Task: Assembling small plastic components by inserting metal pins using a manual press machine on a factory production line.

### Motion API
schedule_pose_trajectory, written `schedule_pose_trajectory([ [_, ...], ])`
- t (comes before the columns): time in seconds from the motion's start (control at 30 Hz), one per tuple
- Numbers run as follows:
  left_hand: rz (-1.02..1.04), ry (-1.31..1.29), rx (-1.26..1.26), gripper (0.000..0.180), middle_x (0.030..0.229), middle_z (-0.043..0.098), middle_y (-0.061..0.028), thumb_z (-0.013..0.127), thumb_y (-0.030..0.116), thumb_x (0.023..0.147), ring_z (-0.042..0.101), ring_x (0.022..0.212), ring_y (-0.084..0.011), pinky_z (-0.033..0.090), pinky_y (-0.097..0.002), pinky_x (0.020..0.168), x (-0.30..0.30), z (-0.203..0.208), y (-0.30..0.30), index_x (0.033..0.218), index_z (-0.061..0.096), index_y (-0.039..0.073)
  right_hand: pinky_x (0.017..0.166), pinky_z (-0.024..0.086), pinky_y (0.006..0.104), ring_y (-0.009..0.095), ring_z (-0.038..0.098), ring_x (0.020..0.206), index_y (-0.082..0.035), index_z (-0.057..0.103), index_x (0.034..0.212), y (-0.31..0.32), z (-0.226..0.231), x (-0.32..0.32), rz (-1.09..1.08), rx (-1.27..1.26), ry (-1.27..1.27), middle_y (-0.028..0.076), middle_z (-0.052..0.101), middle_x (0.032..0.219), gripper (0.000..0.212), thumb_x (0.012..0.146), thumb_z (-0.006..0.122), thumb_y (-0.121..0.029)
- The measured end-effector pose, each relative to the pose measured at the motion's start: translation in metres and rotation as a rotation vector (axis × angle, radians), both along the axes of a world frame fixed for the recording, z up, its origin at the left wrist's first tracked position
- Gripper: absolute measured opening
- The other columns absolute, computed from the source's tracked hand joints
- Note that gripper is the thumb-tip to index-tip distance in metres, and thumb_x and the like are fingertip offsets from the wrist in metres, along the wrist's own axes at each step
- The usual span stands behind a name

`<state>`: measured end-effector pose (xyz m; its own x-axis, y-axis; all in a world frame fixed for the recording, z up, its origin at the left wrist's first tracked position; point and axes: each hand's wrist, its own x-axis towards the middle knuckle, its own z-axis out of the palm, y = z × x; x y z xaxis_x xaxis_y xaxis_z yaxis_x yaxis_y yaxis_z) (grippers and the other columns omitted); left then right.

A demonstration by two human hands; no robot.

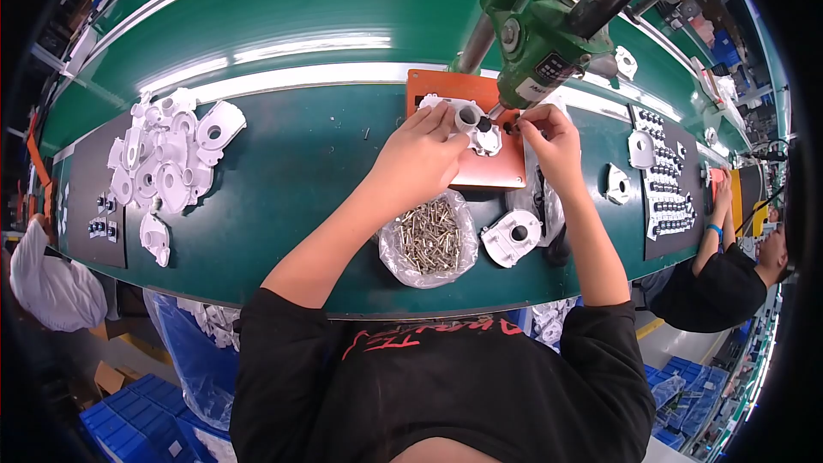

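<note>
A white plastic housing [486, 142] with a round tube and a black round insert sits on the orange fixture plate [482, 173]. My left hand [422, 150] grips this housing at its left side, fingers closed over its edge. My right hand [553, 146] is at the right side of the plate, thumb and fingertips pinched together beside small dark bits; what they hold is too small to make out. The tip of a green press-like machine [536, 56] points down between both hands. Close below my left hand stands a clear plastic bag of metal screws [429, 240].
White housings are heaped [163, 154] on the left. A loose housing [512, 237] lies near the bag, another [617, 184] farther right. Rows of parts with black inserts [669, 180] cover a dark mat. Another person [720, 283] works at the far right; blue crates [141, 420] stand below.
</note>
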<state>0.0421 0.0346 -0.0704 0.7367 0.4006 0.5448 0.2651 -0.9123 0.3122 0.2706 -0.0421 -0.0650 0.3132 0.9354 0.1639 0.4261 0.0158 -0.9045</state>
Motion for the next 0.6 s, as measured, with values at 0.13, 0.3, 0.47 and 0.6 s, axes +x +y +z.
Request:
schedule_pose_trajectory([
  [0.13, 0.0, 0.002, -0.007, 0.019, 0.109, 0.06, -0.0286, 0.058, 0.009, 0.074, 0.056, 0.111, -0.0364, 0.039, -0.0439, 0.102, 0.0, 0.0, 0.0, 0.09, 0.061, -0.001, 0.071, 0.046, 0.0228, 0.01, 0.059, 0.079, 0.003, 0.057, 0.09, 0.0, -0.003, -0.001, 0.006, -0.006, 0.006, 0.005, 0.06, 0.089, 0.008, 0.085, 0.06, -0.002],
  [0.3, 0.002, 0.012, -0.01, 0.018, 0.11, 0.06, -0.0288, 0.058, 0.009, 0.075, 0.056, 0.112, -0.0366, 0.039, -0.044, 0.102, -0.001, 0.001, 0.0, 0.09, 0.061, -0.001, 0.072, 0.047, 0.023, 0.01, 0.058, 0.08, 0.003, 0.057, 0.09, 0.0, -0.003, -0.003, 0.01, 0.028, -0.017, 0.005, 0.06, 0.089, 0.009, 0.084, 0.061, -0.002],
  [0.47, -0.004, 0.014, -0.016, 0.019, 0.11, 0.06, -0.0288, 0.058, 0.009, 0.075, 0.056, 0.112, -0.0366, 0.039, -0.0438, 0.102, 0.0, 0.001, 0.0, 0.091, 0.061, 0.0, 0.071, 0.046, 0.0237, 0.01, 0.057, 0.076, 0.003, 0.059, 0.088, 0.001, -0.007, -0.011, -0.003, 0.078, -0.05, 0.005, 0.062, 0.084, 0.01, 0.082, 0.063, -0.004],
  [0.6, -0.002, 0.017, -0.013, 0.021, 0.109, 0.06, -0.0289, 0.058, 0.009, 0.074, 0.056, 0.111, -0.0366, 0.039, -0.0438, 0.102, -0.001, 0.002, 0.0, 0.092, 0.062, -0.001, 0.076, 0.044, 0.0241, 0.01, 0.055, 0.082, 0.003, 0.059, 0.089, 0.001, -0.005, -0.012, 0.016, 0.072, -0.137, 0.005, 0.062, 0.089, 0.01, 0.083, 0.063, -0.003],
])
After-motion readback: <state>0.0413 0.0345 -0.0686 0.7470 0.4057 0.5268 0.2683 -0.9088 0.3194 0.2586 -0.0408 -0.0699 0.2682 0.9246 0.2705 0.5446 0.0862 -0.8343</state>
